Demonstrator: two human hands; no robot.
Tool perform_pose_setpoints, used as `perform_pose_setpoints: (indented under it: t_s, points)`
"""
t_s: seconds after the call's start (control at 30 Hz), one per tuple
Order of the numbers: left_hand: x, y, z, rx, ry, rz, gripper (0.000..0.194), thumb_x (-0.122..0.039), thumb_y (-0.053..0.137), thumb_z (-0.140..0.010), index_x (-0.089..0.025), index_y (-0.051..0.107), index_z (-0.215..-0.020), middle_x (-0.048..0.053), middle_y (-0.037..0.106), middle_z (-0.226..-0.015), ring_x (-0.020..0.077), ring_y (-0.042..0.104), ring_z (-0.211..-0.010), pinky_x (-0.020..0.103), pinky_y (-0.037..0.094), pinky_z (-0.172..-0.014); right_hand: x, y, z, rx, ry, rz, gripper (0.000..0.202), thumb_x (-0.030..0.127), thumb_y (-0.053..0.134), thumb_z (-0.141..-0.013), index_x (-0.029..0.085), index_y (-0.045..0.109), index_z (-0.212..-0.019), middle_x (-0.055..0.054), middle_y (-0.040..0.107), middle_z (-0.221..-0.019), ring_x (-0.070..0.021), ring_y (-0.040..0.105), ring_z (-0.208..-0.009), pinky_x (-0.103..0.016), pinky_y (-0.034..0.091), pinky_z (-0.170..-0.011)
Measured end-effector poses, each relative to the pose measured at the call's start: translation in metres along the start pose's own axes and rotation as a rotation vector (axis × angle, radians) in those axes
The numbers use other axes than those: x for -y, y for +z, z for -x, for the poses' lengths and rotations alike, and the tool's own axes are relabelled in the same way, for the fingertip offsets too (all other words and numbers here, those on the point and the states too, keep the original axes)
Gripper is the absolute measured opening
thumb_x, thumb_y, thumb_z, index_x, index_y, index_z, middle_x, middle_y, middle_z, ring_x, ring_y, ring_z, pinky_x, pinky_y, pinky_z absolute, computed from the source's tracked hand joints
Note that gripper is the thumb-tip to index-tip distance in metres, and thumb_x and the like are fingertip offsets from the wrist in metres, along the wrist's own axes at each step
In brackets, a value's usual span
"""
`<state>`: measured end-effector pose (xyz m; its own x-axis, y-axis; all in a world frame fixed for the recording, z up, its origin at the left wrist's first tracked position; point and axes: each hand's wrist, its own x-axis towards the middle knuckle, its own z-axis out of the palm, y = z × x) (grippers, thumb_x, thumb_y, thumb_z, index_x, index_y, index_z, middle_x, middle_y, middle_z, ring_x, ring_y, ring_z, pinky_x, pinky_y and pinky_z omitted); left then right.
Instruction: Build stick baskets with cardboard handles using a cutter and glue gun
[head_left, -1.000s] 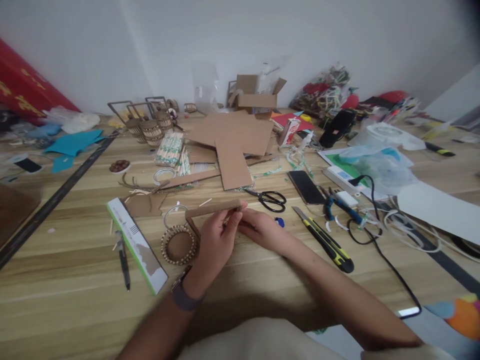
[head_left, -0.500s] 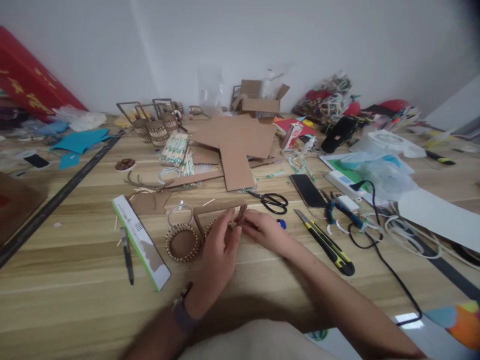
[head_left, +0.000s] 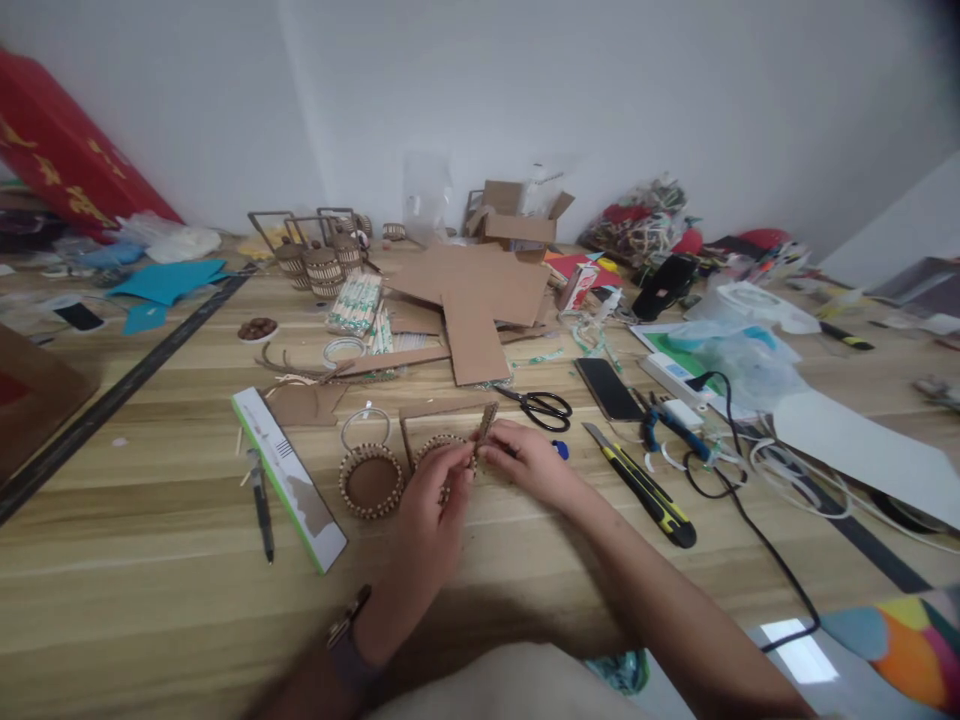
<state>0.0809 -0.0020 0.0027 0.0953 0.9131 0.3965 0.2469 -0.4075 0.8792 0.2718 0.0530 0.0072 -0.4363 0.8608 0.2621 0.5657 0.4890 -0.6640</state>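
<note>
A small round basket with a beaded-looking rim is partly hidden behind my left hand. The fingers of that hand are closed at its right side. A square-cornered brown cardboard handle stands over the basket. My right hand pinches the lower part of the handle's right leg, its fingertips close to the left ones. The exact contact of the fingertips is hidden. To the left sits a second round piece with a similar rim and a brown base, and just behind it lies a thin pale ring.
Black scissors, a phone and a yellow-black utility knife lie to the right. A long white box and a pen are on the left. Cardboard sheets and finished handled baskets stand farther back.
My left hand has shifted slightly down and left, showing more of the basket rim. The handle's right leg appears turned edge-on. The view has moved a little.
</note>
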Motion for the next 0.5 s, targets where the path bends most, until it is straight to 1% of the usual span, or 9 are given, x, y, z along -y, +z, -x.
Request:
perform_pose_setpoints:
  t_s: [0.13,0.23,0.3,0.4,0.5]
  points:
    - [-0.008,0.012,-0.021,-0.052,-0.046,0.030,0.033,-0.039,0.055,-0.097,-0.020,0.065,-0.121,0.011,0.071,-0.123,0.0239,0.068,-0.109,0.043,0.054,-0.098,-0.001,0.000,0.000,0.000,-0.006,-0.022,0.014,0.023,0.056,-0.097,0.020,0.070,-0.094,-0.007,0.070,-0.091,-0.0216,0.066,-0.088,-0.032,0.050,-0.081]
    - [-0.014,0.021,-0.039,-0.060,-0.125,0.055,0.033,-0.044,0.059,-0.093,-0.018,0.068,-0.112,0.012,0.074,-0.111,0.0264,0.071,-0.099,0.043,0.057,-0.089,-0.001,0.000,0.000,-0.010,-0.005,-0.047,0.017,0.025,0.055,-0.098,0.021,0.072,-0.098,-0.006,0.071,-0.089,-0.0223,0.067,-0.089,-0.032,0.051,-0.083]
    - [-0.017,0.025,-0.048,-0.051,-0.169,0.090,0.031,-0.044,0.059,-0.092,-0.018,0.070,-0.106,0.011,0.077,-0.104,0.0272,0.072,-0.099,0.043,0.057,-0.088,-0.002,0.001,0.000,-0.010,0.004,-0.046,0.018,0.026,0.055,-0.098,0.021,0.072,-0.100,-0.006,0.071,-0.089,-0.0221,0.067,-0.088,-0.032,0.052,-0.082]
    - [-0.021,0.028,-0.055,-0.041,-0.145,0.146,0.029,-0.042,0.058,-0.093,-0.020,0.073,-0.104,0.009,0.078,-0.109,0.0266,0.071,-0.108,0.042,0.055,-0.097,-0.003,0.000,-0.001,-0.005,-0.002,-0.038,0.019,0.025,0.055,-0.098,0.020,0.073,-0.100,-0.008,0.073,-0.094,-0.0223,0.067,-0.089,-0.032,0.052,-0.081]
    - [-0.022,0.027,-0.056,-0.020,-0.122,0.171,0.028,-0.042,0.058,-0.093,-0.022,0.075,-0.102,0.007,0.078,-0.112,0.0252,0.071,-0.112,0.039,0.053,-0.101,-0.002,-0.002,0.001,-0.012,-0.009,-0.043,0.020,0.026,0.054,-0.099,0.019,0.072,-0.100,-0.008,0.074,-0.095,-0.0222,0.067,-0.091,-0.031,0.051,-0.081]
